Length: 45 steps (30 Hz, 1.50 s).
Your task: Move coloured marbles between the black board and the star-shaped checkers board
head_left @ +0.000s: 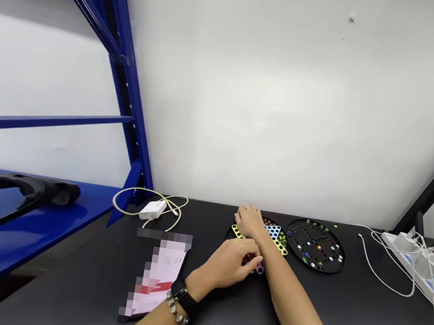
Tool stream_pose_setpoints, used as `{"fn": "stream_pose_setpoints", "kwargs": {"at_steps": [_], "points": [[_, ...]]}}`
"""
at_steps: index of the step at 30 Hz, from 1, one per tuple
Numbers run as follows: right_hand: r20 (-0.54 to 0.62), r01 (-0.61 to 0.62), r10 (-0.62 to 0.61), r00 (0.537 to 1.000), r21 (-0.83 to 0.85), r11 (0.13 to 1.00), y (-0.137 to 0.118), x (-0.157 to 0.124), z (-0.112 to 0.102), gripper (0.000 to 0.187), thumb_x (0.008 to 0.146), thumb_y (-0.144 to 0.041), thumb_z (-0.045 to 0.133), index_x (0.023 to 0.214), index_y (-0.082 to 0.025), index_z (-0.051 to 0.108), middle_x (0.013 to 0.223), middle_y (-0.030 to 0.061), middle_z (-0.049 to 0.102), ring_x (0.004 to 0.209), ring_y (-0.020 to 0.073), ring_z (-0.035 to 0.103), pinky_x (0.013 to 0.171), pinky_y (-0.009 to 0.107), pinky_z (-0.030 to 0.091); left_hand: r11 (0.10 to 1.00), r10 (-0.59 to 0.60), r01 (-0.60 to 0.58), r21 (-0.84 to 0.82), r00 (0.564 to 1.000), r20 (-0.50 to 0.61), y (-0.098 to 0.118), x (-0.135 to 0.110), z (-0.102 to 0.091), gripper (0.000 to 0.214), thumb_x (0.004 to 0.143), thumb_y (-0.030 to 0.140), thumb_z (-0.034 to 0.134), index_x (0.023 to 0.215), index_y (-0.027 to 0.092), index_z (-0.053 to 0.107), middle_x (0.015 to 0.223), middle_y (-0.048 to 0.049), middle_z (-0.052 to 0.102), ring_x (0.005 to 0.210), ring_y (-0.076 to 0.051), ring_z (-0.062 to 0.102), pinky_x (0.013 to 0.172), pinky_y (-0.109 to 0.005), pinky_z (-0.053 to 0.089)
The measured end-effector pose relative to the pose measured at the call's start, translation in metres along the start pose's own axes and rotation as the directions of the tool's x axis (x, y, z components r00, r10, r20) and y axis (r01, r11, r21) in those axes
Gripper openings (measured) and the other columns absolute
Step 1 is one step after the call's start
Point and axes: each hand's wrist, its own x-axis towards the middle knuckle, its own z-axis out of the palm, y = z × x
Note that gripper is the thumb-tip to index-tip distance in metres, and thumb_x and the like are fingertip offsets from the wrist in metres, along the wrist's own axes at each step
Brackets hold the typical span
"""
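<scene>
A round black game board [229, 235] with a colored star pattern of yellow, light blue and pink areas full of holes lies on the dark table. My right hand [249, 221] reaches across it to the far left rim, fingers bent downward; the fingertips are mostly hidden, and whatever they hold does not show. My left hand [230, 262], with a watch and a beaded bracelet [177, 310] at the wrist, is over the board's near left part. Its fingers are curled with the thumb close to them, and I cannot make out anything between them. My right forearm covers part of the board.
A second round black board [297, 253] with marbles of several colors lies to the right. At the left are a tablet [162, 279] and a white charger [153, 209] with a cable. A power strip [414, 262] with plugs and cables is at far right; a blue rack [126, 73] stands left.
</scene>
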Motion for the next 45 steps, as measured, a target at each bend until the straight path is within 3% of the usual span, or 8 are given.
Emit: {"fn": "stream_pose_setpoints", "kwargs": {"at_steps": [6, 12, 15, 18, 24, 36, 41, 45], "points": [[0.019, 0.095, -0.095, 0.995, 0.004, 0.996, 0.0, -0.017, -0.001, 0.03, 0.098, -0.034, 0.039, 0.112, -0.019, 0.061, 0.12, 0.014, 0.059, 0.112, 0.0287, 0.049, 0.093, 0.046, 0.039, 1.0, -0.018, 0.019, 0.024, 1.0, -0.008, -0.001, 0.0, -0.003, 0.024, 0.093, 0.025, 0.049, 0.071, 0.02, 0.057, 0.074, 0.0017, 0.065, 0.065, -0.013, 0.054, 0.064, -0.024, 0.038], [0.065, 0.177, -0.192, 0.979, 0.179, 0.968, 0.011, -0.041, -0.017, 0.056, 0.098, -0.051, 0.033, 0.143, -0.018, 0.041, 0.15, 0.0144, 0.039, 0.134, 0.0311, 0.034, 0.107, 0.051, 0.027, 1.0, -0.013, 0.013, 0.001, 1.0, 0.025, 0.003, -0.001, -0.005, 0.029, 0.095, 0.029, 0.044, 0.071, 0.02, 0.058, 0.074, 0.0006, 0.065, 0.066, -0.014, 0.055, 0.066, -0.025, 0.039], [0.006, 0.079, -0.082, 0.997, 0.19, 0.979, 0.037, -0.058, -0.043, 0.05, 0.1, -0.046, 0.031, 0.139, -0.02, 0.046, 0.146, 0.0128, 0.046, 0.132, 0.0278, 0.038, 0.106, 0.047, 0.028, 0.999, -0.035, 0.035, 0.015, 0.999, 0.014, 0.002, -0.001, -0.007, 0.029, 0.095, 0.031, 0.045, 0.071, 0.02, 0.058, 0.073, 0.0004, 0.063, 0.066, -0.014, 0.054, 0.066, -0.025, 0.04], [-0.02, -0.112, 0.115, 0.993, 0.123, 0.986, 0.08, -0.082, -0.065, 0.034, 0.096, -0.037, 0.041, 0.115, -0.021, 0.064, 0.122, 0.0095, 0.064, 0.116, 0.0251, 0.053, 0.099, 0.041, 0.034, 0.999, -0.033, 0.032, 0.008, 0.999, 0.023, 0.0, -0.001, -0.007, 0.026, 0.094, 0.03, 0.046, 0.074, 0.021, 0.059, 0.075, 0.0006, 0.063, 0.069, -0.014, 0.055, 0.067, -0.024, 0.04], [0.095, -0.324, 0.315, 0.944, 0.1, 0.941, 0.129, -0.112, -0.066, 0.025, 0.084, -0.021, 0.055, 0.105, -0.019, 0.068, 0.116, 0.0094, 0.065, 0.108, 0.0242, 0.06, 0.084, 0.031, 0.042, 0.999, -0.034, 0.035, -0.002, 0.998, 0.052, 0.001, 0.0, -0.003, 0.025, 0.094, 0.031, 0.046, 0.074, 0.021, 0.058, 0.076, 0.0004, 0.063, 0.07, -0.014, 0.054, 0.067, -0.025, 0.04], [-0.001, -0.303, 0.314, 0.949, 0.257, 0.918, 0.121, -0.092, -0.056, 0.026, 0.087, -0.029, 0.054, 0.104, -0.018, 0.07, 0.1, 0.0075, 0.071, 0.095, 0.0199, 0.064, 0.08, 0.026, 0.045, 1.0, -0.029, 0.029, 0.006, 0.999, 0.021, 0.002, -0.001, -0.002, 0.026, 0.093, 0.028, 0.047, 0.07, 0.02, 0.055, 0.074, 0.0013, 0.062, 0.068, -0.013, 0.054, 0.066, -0.023, 0.039], [-0.016, -0.158, 0.169, 0.986, 0.267, 0.951, 0.052, -0.044, -0.051, 0.027, 0.091, -0.032, 0.049, 0.101, -0.023, 0.072, 0.102, 0.0054, 0.072, 0.094, 0.0194, 0.065, 0.08, 0.028, 0.045, 1.0, -0.003, 0.004, -0.017, 1.0, 0.019, 0.003, -0.002, 0.0, 0.024, 0.092, 0.026, 0.048, 0.071, 0.02, 0.057, 0.074, 0.0015, 0.062, 0.067, -0.013, 0.053, 0.065, -0.023, 0.04], [-0.042, -0.049, 0.053, 0.998, 0.09, 0.995, -0.002, -0.014, -0.031, 0.027, 0.09, -0.028, 0.049, 0.102, -0.02, 0.072, 0.111, 0.0111, 0.068, 0.102, 0.0247, 0.062, 0.085, 0.035, 0.045, 0.998, 0.053, -0.054, -0.043, 0.998, -0.023, 0.007, -0.003, 0.001, 0.025, 0.094, 0.026, 0.046, 0.072, 0.02, 0.057, 0.075, -0.0003, 0.063, 0.069, -0.014, 0.055, 0.067, -0.025, 0.041]]}}
